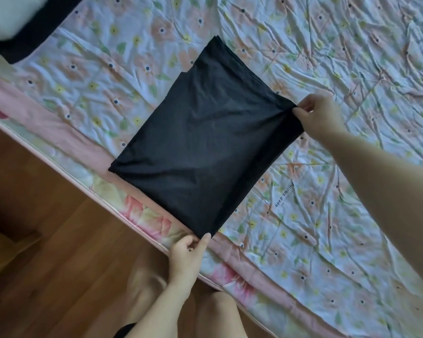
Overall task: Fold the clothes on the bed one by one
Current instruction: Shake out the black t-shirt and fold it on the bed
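Your left hand (187,250) pinches the near corner of the folded black garment (203,145), thumb on top of the cloth, at the pink edge of the bed (327,228). Your right hand (320,115) pinches the garment's far right corner between thumb and fingers, so the dark rectangle lies flat on the floral sheet between your two hands, over the wooden floor (59,240) side.

Floral-quilted bed (303,240), folded black garment (200,142) lying flat on it
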